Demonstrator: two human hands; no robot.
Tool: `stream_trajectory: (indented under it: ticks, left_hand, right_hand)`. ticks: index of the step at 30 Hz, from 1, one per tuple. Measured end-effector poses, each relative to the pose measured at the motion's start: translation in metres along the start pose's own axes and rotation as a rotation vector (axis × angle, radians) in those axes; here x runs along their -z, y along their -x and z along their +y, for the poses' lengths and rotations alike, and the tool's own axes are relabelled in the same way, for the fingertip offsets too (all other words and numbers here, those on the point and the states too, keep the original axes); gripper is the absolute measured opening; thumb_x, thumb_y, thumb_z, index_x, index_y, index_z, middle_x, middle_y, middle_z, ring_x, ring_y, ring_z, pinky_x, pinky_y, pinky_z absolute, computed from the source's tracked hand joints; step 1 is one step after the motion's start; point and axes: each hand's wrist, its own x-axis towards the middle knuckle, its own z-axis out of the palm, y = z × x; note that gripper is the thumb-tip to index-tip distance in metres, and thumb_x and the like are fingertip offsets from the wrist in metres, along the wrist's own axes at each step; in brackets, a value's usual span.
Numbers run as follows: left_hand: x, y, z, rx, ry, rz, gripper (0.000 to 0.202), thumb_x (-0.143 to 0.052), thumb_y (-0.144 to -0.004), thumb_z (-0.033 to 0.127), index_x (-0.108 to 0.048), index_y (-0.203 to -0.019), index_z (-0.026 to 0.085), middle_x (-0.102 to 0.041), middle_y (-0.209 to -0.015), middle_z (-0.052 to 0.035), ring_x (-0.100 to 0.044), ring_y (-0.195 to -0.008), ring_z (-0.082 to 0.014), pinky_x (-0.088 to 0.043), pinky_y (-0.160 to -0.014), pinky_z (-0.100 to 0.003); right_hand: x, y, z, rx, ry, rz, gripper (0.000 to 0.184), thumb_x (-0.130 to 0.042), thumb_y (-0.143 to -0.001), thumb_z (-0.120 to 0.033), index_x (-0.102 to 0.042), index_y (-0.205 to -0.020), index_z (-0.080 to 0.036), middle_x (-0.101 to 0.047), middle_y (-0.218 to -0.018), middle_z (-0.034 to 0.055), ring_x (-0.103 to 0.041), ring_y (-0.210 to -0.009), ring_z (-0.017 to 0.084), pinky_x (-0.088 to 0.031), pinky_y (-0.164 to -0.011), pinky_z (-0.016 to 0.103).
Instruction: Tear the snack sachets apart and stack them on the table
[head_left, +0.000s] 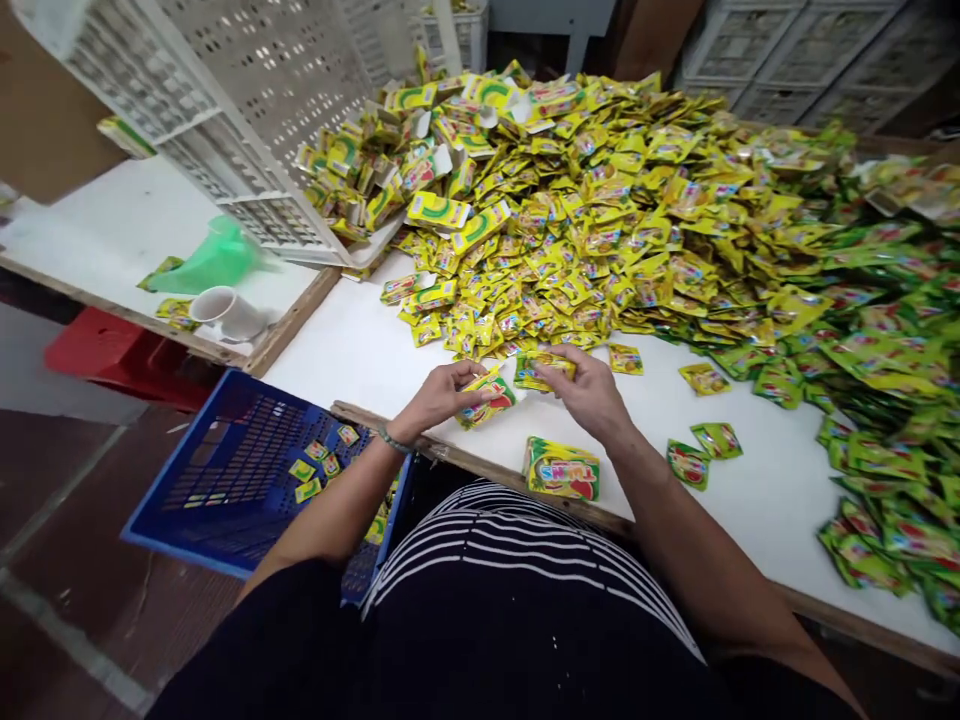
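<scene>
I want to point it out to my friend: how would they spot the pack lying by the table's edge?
Find the white table, then its wooden near edge. There, between the right hand and the person's striped top, lies the pack. Unlike the flat loose sachets nearby, it's blocky, with large lettering.

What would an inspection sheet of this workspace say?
Surface: white tabletop, wood-edged.
Job's things: yellow sachets heaped at the back, green sachets at right, yellow cartons near the white crate.
Clutter: white mug and green plastic bag at left.
Hands: left hand holds a small printed carton; right hand holds at least one yellow-green sachet.
Cables: nothing seen.
Surroundings: blue crate containing sachets, below the tabletop.
</scene>
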Motion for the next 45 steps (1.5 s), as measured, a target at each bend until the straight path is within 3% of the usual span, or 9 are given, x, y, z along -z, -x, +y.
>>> stream_trajectory:
  ticks: [4,9,14,17,21,25,33,39,45]
  left_hand:
    - [-0.037,-0.008,0.002,0.007,0.254,0.044,0.042,-0.082,-0.062,0.045,-0.064,-0.083,0.013,-0.065,-0.071,-0.0009,-0.057,-0.059,-0.0092,-0.042,-0.057,-0.021]
    - [-0.053,-0.011,-0.003,0.039,0.329,0.018,0.040,-0.084,-0.061,0.041,-0.064,-0.081,0.013,-0.065,-0.066,0.0014,-0.055,-0.055,-0.0067,-0.042,-0.052,-0.018]
    - [-0.058,-0.009,-0.002,0.128,0.446,-0.016,0.044,-0.086,-0.057,0.038,-0.068,-0.089,0.013,-0.073,-0.078,-0.0027,-0.063,-0.061,-0.0110,-0.048,-0.058,-0.022]
    - [-0.060,-0.007,0.001,0.160,0.553,0.013,0.047,-0.088,-0.055,0.037,-0.070,-0.090,0.013,-0.075,-0.085,-0.0054,-0.066,-0.065,-0.0125,-0.050,-0.062,-0.024]
    - [-0.065,-0.005,0.004,0.199,0.648,0.085,0.047,-0.090,-0.050,0.033,-0.069,-0.086,0.012,-0.076,-0.080,-0.0052,-0.068,-0.065,-0.0135,-0.051,-0.065,-0.025]
    - [-0.070,-0.003,0.006,0.204,0.722,0.142,0.045,-0.090,-0.050,0.030,-0.068,-0.085,0.012,-0.075,-0.076,-0.0033,-0.068,-0.064,-0.0130,-0.052,-0.065,-0.025]
    - [-0.075,0.000,0.006,0.178,0.775,0.229,0.045,-0.091,-0.046,0.026,-0.068,-0.082,0.013,-0.073,-0.068,0.0000,-0.065,-0.058,-0.0114,-0.051,-0.061,-0.022]
    - [-0.079,0.003,0.003,0.160,0.785,0.294,0.044,-0.090,-0.048,0.029,-0.068,-0.082,0.013,-0.073,-0.069,0.0002,-0.065,-0.059,-0.0110,-0.052,-0.063,-0.023]
    - [-0.070,0.002,0.009,0.067,0.706,0.371,0.046,-0.089,-0.050,0.032,-0.067,-0.087,0.015,-0.074,-0.078,-0.0002,-0.065,-0.065,-0.0114,-0.053,-0.067,-0.024]
  right_hand:
    - [0.014,-0.007,0.004,0.110,0.237,-0.119,0.028,-0.065,-0.078,-0.047,-0.071,-0.088,-0.022,-0.071,-0.093,0.0058,-0.064,-0.090,0.024,-0.050,-0.082,0.040]
    - [0.022,-0.009,0.005,0.195,0.476,-0.245,0.014,-0.066,-0.077,-0.027,-0.072,-0.088,-0.022,-0.069,-0.093,0.0070,-0.063,-0.090,0.025,-0.048,-0.083,0.040]
    - [0.019,-0.007,0.008,0.119,0.274,-0.147,0.030,-0.067,-0.079,-0.036,-0.067,-0.107,-0.024,-0.070,-0.099,0.0053,-0.063,-0.088,0.024,-0.051,-0.077,0.039]
    - [0.017,-0.006,0.011,0.112,0.226,-0.083,0.028,-0.065,-0.080,-0.047,-0.071,-0.092,-0.022,-0.070,-0.088,0.0051,-0.062,-0.081,0.023,-0.050,-0.074,0.039]
    - [0.013,-0.005,0.017,0.217,0.278,0.018,0.029,-0.066,-0.079,-0.052,-0.074,-0.077,-0.025,-0.067,-0.091,0.0063,-0.058,-0.094,0.024,-0.044,-0.090,0.044]
    - [0.006,0.000,0.021,0.123,0.213,0.081,0.034,-0.065,-0.078,-0.057,-0.076,-0.073,-0.025,-0.066,-0.095,0.0063,-0.056,-0.099,0.025,-0.041,-0.096,0.049]
    - [-0.016,0.009,0.016,0.173,0.284,-0.009,0.043,-0.049,-0.089,-0.055,-0.074,-0.067,-0.028,-0.065,-0.116,0.0065,-0.042,-0.124,0.029,-0.028,-0.110,0.055]
    - [-0.015,0.006,0.019,0.128,0.267,-0.124,0.043,-0.052,-0.086,-0.059,-0.074,-0.069,-0.026,-0.065,-0.117,0.0075,-0.045,-0.121,0.030,-0.030,-0.109,0.056]
    - [-0.017,0.010,0.013,0.258,0.285,0.117,0.025,-0.063,-0.083,-0.050,-0.074,-0.082,-0.028,-0.066,-0.111,0.0070,-0.052,-0.114,0.027,-0.030,-0.107,0.053]
